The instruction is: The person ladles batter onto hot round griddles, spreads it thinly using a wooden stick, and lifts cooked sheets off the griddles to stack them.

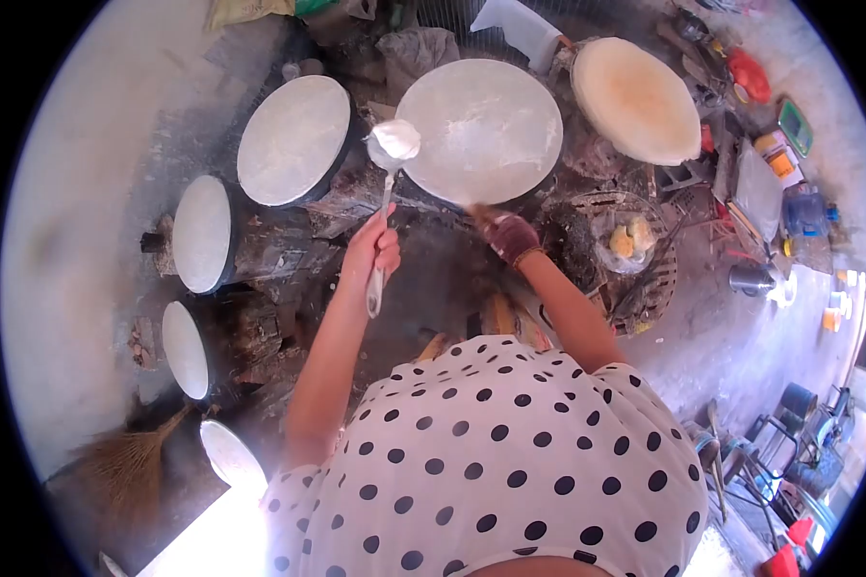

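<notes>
My left hand (pixel 369 252) is closed round the handle of a ladle (pixel 388 188), whose bowl carries a heap of white batter (pixel 396 138). The ladle hangs by the left edge of a large round griddle (pixel 479 130) with a pale, whitish surface. At the griddle's near rim is my right hand (pixel 512 238), in a dark reddish glove with fingers curled. A small brownish tip shows at those fingers, too blurred to name. Right of the griddle lies a pile of thin round flatbreads (pixel 637 101), browned in the middle.
More round griddles (pixel 294 140) curve down the left side. A clear bag of yellowish lumps (pixel 631 240) sits on a round grate (pixel 656 288) at the right. A straw broom (pixel 130 466) lies lower left; a water jug (pixel 806 213) and metal cup (pixel 752 280) stand right.
</notes>
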Demonstrator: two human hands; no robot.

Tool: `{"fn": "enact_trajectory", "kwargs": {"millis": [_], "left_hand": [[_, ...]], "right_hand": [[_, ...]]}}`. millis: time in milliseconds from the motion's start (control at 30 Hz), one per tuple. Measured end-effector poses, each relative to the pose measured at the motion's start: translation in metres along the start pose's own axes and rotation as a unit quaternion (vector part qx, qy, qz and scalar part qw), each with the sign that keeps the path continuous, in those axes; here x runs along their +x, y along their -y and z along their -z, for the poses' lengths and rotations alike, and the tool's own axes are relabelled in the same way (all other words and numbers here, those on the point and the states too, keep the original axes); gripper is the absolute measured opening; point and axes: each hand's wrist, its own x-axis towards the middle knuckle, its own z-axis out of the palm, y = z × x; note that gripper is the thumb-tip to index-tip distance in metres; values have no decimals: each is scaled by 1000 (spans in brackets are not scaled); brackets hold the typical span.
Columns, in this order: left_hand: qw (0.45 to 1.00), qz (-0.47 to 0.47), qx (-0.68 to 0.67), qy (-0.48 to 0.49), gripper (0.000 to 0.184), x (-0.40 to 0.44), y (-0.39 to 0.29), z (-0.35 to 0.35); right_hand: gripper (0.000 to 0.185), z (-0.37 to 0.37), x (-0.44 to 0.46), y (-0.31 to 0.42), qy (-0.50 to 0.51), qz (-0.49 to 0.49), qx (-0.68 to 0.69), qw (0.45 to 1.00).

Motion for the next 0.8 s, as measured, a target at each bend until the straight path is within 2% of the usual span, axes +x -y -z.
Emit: {"fn": "enact_trajectory", "kwargs": {"millis": [33,100,167,233,267,333,400,467,500,567,600,667,733,800], "left_hand": [[1000,0,-1,0,10,6,-4,-2],[998,60,-12,7,9,20,-14,-5],[998,56,12,21,12,40,-19,-8],[993,48,103,40,13,66,-22,-21],[993,49,99,41,13,82,-24,-28],[986,41,148,70,14,111,-26,-39],[982,21,173,75,16,144,-22,-45],[977,8,200,78,18,161,-13,-52],[977,-7,206,57,17,165,-10,-60],[976,-20,212,41,16,175,-1,-70],[977,-29,211,17,15,179,3,-73],[977,-36,208,-9,14,180,6,-70],[991,-1,136,3,13,178,-3,-69],[985,94,-53,138,13,152,-25,-51]], "right_hand": [[40,2,-7,-1,0,0,0,1000],[36,15,-30,-9,0,-136,-114,984],[41,7,-83,-34,60,-397,-205,893],[38,15,-128,12,-68,-381,-221,895],[42,21,-150,23,-84,-234,-104,963],[46,33,-169,36,-92,-83,20,992],[52,48,-167,41,-74,-151,-80,983],[50,60,-133,33,-143,-247,-112,952],[50,68,-114,31,-140,-252,-112,951],[46,85,-79,26,-76,-299,-109,945],[46,87,-71,22,-74,-301,-111,944],[46,89,-62,21,60,-340,-166,924],[42,105,-68,27,27,-322,-151,934],[39,115,-77,29,-8,-301,-136,944]]}}
